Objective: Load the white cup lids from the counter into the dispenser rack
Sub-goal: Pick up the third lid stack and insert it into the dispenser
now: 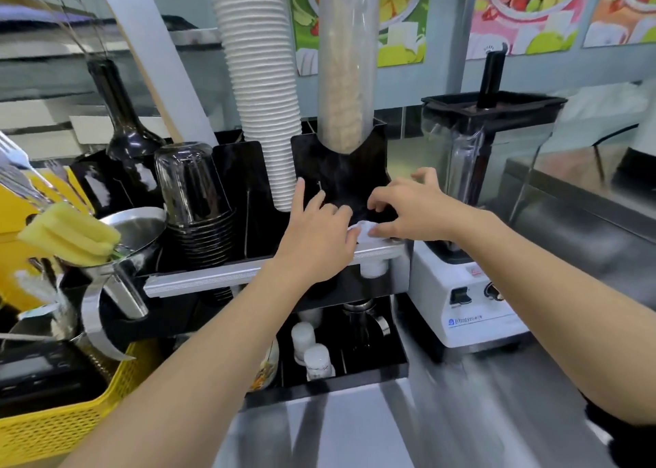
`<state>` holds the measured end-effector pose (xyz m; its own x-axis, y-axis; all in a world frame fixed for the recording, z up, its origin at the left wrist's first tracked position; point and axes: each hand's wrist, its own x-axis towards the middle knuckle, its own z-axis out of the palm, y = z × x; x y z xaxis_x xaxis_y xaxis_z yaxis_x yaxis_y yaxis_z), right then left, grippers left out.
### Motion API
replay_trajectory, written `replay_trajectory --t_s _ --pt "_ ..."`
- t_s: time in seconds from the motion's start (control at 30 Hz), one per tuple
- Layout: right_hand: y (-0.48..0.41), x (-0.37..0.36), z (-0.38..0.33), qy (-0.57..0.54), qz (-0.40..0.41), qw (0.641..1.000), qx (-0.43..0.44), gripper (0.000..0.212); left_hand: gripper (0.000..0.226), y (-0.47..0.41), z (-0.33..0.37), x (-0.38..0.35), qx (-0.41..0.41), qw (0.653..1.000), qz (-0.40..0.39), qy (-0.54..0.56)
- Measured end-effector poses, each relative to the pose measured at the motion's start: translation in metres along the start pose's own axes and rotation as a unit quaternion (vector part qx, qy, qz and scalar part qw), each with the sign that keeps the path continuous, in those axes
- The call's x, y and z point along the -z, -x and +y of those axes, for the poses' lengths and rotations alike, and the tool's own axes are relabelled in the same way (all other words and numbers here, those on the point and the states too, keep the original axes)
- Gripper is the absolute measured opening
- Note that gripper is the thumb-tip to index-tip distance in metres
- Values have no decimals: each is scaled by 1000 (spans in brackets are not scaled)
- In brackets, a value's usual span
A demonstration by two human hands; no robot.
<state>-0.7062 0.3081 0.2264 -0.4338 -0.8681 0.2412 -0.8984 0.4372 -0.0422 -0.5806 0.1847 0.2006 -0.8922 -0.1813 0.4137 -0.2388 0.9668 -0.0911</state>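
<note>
Item: glossy black acrylic dispenser rack (340,155), standing on the steel counter (497,396), with a tall column of ribbed white paper cups (259,77) in one bay and a clear sleeve of brown cups (346,59) in the next. Your left hand (316,233) rests over the rack's front edge, fingers spread and forefinger raised against the white column, seemingly to steady the frame while you work. Your right hand (401,208) reaches in from the blender side, fingertips pinched on a small white lid-like piece (364,231) held between both hands just above the silver front rail (220,276); whether this is one lid or a short stack cannot be told through the blur. The left fingertips touch the same piece, so both hands share the grip, probably to keep it square to the slot. The piece sits at the right-hand bay, not yet seated. Adjacent: white-based blender with clear jug (475,219) just beside the rack; yellow perforated plastic basket (53,414) to the left. No loose lids show on the bare counter here
</note>
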Motion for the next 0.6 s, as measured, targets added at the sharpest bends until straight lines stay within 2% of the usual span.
replay_trajectory --t_s 0.1,0.17,0.27,0.37,0.5,0.6 --pt "-2 -2 -3 25 -20 999 9 40 52 -1 2 0 -25 999 -23 -34" --pt "-5 -3 -5 26 -31 999 10 38 47 -4 3 -1 -32 997 -68 -13" --pt "-6 -6 -8 21 -38 999 0 33 48 -4 0 0 -39 996 -84 8" --pt "-2 -5 -8 2 -15 1000 -1 38 52 2 -3 3 -46 997 -45 33" --pt "8 6 -19 -87 27 996 7 65 64 17 -13 13 -50 996 31 69" --pt "20 14 -42 -75 75 994 32 73 70 39 -30 27 -38 993 80 75"
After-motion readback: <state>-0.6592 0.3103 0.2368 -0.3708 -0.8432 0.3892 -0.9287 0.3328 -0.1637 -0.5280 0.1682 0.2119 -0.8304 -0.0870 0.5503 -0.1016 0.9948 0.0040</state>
